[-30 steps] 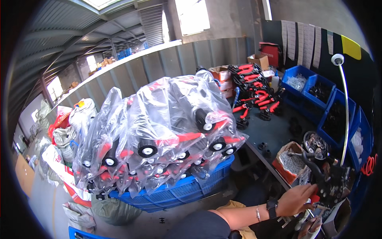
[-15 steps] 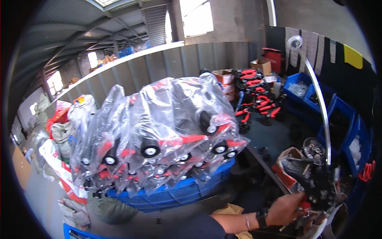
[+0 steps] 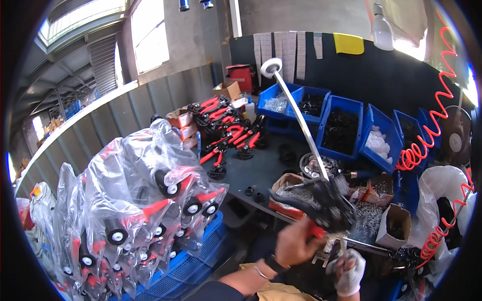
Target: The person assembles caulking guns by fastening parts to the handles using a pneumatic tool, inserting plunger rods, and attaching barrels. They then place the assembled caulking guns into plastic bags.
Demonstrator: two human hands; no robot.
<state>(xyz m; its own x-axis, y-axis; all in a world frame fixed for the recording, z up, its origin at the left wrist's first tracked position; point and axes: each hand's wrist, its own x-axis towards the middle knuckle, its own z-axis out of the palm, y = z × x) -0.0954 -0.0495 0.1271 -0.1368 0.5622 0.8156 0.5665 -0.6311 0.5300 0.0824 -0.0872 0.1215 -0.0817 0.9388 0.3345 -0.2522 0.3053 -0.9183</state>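
Now the left hand is bare, with a watch and a thin bracelet at the wrist, and its fingers are closed around the red handle of a black and red tool. This tool is blurred, so its exact shape is hard to tell; it is lifted above the front edge of the desk, just in front of an orange box of small metal parts. The right hand wears a white glove and is low, just right of the left hand; it is partly curled, and I cannot tell if it holds something.

On the desk behind stand several blue bins with dark and white parts, and a group of red and black tools lies further back. A white lamp arm goes up diagonally over the desk. At the left, many clear plastic bags with red and black wheeled parts are piled on a blue crate. A red coiled hose hangs at the right.
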